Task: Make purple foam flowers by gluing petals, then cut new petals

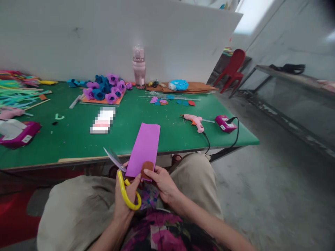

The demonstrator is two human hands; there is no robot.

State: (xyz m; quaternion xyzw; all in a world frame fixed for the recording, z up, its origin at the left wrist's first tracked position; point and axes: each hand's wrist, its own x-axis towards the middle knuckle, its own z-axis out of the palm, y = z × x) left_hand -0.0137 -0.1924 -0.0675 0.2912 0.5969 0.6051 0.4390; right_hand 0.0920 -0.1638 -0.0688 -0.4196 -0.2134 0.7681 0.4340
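In front of my lap, a purple sheet of craft foam or felt (146, 143) is held between both hands, its far end tilted up over the table edge. A small brown rounded piece (148, 169) lies flat on its near end. My right hand (165, 184) is closed, pinching the brown piece and the purple sheet, thumb on top. My left hand (125, 200) is closed on yellow-handled scissors (121, 181), their blades apart and pointing up to the left. Its thumb tip also presses at the near edge of the sheet.
On the green table (125, 122) are a pink glue gun (194, 121), a magenta power socket (225, 123), purple and blue flowers (104, 89), a pink bottle (139, 66) and coloured strips (21, 94). Small cut pieces (159, 101) lie behind. Cables hang off the front edge.
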